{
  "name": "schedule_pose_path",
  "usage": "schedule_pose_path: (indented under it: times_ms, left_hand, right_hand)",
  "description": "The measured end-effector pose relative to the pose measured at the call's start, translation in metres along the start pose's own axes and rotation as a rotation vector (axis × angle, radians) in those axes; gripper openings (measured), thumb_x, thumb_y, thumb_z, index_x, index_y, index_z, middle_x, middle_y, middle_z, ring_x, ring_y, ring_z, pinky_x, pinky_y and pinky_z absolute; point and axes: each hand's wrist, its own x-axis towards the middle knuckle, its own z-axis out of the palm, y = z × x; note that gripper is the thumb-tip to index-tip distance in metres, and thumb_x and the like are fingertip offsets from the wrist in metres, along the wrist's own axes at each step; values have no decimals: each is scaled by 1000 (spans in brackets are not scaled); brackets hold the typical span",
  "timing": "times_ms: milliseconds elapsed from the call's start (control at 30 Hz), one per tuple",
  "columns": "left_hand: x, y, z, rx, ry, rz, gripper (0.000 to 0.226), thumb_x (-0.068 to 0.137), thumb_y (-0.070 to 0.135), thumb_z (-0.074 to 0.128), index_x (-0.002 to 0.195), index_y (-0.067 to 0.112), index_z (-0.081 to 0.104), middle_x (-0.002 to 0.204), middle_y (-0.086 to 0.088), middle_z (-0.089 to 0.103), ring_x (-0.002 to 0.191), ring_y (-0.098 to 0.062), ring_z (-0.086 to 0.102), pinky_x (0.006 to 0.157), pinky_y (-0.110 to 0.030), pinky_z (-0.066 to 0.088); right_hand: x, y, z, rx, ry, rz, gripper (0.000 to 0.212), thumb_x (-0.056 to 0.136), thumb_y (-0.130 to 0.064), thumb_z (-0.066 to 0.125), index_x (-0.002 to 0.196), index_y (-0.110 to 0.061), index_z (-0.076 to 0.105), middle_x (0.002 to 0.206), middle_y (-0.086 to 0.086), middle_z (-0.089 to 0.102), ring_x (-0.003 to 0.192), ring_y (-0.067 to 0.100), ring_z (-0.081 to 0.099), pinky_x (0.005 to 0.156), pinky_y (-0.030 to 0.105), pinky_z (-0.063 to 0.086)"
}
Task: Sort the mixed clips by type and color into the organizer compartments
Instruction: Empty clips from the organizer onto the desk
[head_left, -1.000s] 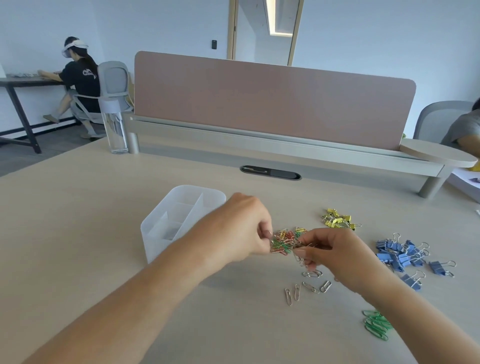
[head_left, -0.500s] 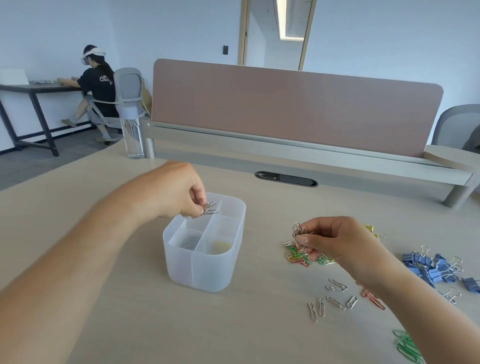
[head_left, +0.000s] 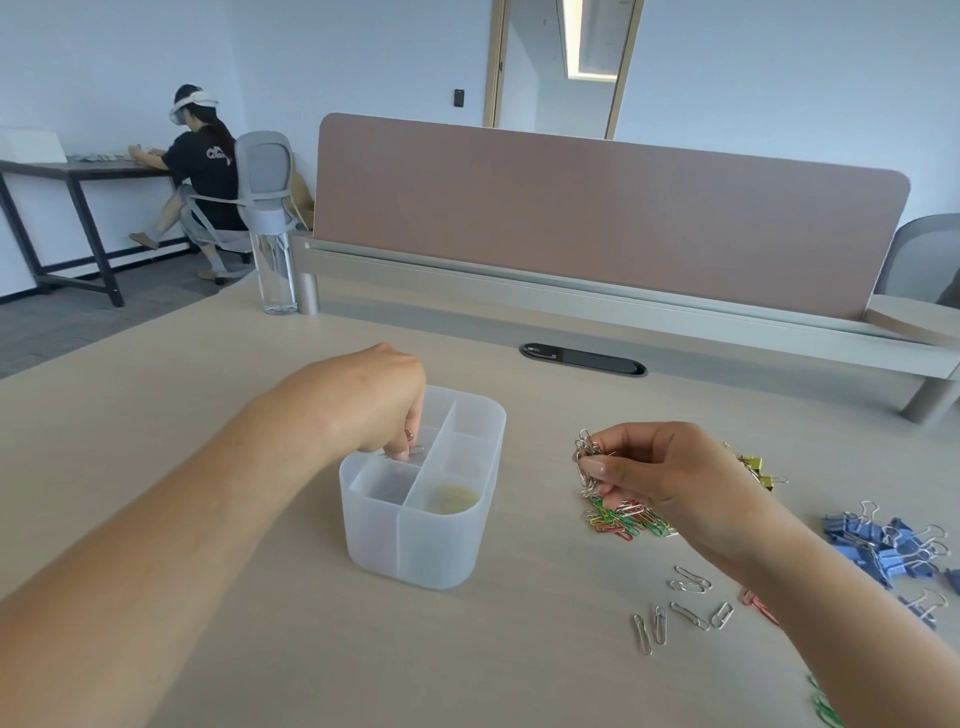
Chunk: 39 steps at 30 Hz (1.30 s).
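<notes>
The left hand (head_left: 384, 410) has dropped from above the organizer (head_left: 415, 545) into a left-side compartment, fingers pinching silver clips (head_left: 414, 448); release likely follows. The right hand (head_left: 670, 475) grips a clip bundle (head_left: 586, 460).

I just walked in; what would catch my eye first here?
The left hand dips a clip into the translucent organizer mid-table. To its right, the right hand pinches a silver clip bunch above a coloured clip pile, with blue binder clips at the far right.
</notes>
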Motion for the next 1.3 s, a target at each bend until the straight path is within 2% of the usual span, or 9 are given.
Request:
schedule_pose_path:
  times_ms: [100, 267, 433, 633, 767, 867, 1067, 1167, 1300]
  left_hand:
    - [0, -1, 1, -18, -12, -11, 17, 78, 16, 79, 92, 23, 73, 90, 6, 63, 61, -14, 56, 48, -20, 36]
    - [0, -8, 6, -96, 61, 35, 9, 76, 14, 75, 74, 23, 75, 72, 6, 70, 66, -21, 65, 50, -21, 40]
    - [-8, -29, 8, -517, 217, 67, 16, 79, 28, 79, 94, 33, 75, 78, 18, 73, 84, 4, 64, 79, -24, 52]
    - [-16, -50, 11, -792, 241, 41, 37, 72, 32, 83, 107, 30, 73, 86, 17, 75, 88, 1, 68, 97, -31, 49]
    - [-12, -51, 19, -763, 290, -11, 13, 74, 30, 84, 85, 31, 77, 79, 13, 74, 81, -4, 69, 80, -25, 52]
    - [-8, -49, 25, -701, 293, -64, 11, 72, 25, 85, 74, 31, 77, 71, 10, 73, 71, -7, 67, 60, -17, 45]
    - [-11, -46, 29, -640, 354, -36, 13, 67, 26, 88, 65, 29, 76, 60, 10, 67, 59, -8, 60, 47, -14, 39]
    - [-12, -45, 30, -594, 372, -9, 13, 68, 29, 87, 63, 28, 75, 47, 17, 55, 50, 0, 49, 43, -11, 33]
    - [-9, -48, 32, -516, 380, 5, 18, 72, 32, 84, 60, 36, 71, 66, 9, 61, 58, 1, 50, 47, -13, 33]
  right_hand:
    - [4, -5, 4, 28, -16, -23, 5, 82, 0, 70, 87, -1, 73, 69, 10, 66, 59, 13, 60, 61, 17, 52]
    - [20, -20, 20, 9, -63, -81, 5, 83, -2, 70, 87, -1, 73, 74, 13, 67, 62, 16, 60, 63, 19, 51]
    - [44, -44, 57, 9, -153, -143, 8, 83, -1, 70, 81, -8, 74, 71, 9, 66, 63, 15, 60, 65, 19, 50]
    - [73, -55, 101, -33, -250, -98, 7, 84, -4, 71, 90, -1, 73, 70, 6, 66, 64, 14, 62, 69, 20, 52]
    - [82, -52, 115, -223, -248, -32, 12, 79, -14, 79, 86, -5, 75, 71, 7, 72, 68, 16, 68, 90, 37, 53]
    - [82, -53, 117, -409, -253, 1, 7, 77, -15, 80, 82, -13, 75, 75, 5, 75, 73, 11, 73, 66, 15, 49]
    - [87, -55, 121, -476, -227, 10, 24, 70, -14, 86, 92, -10, 75, 78, 6, 76, 74, 12, 74, 84, 29, 57]
    - [88, -56, 123, -494, -229, 6, 16, 73, -11, 82, 87, -9, 75, 78, 7, 76, 73, 14, 74, 89, 37, 57]
    - [86, -55, 127, -535, -223, -20, 10, 85, -7, 67, 88, -10, 76, 80, 7, 76, 74, 15, 74, 87, 37, 58]
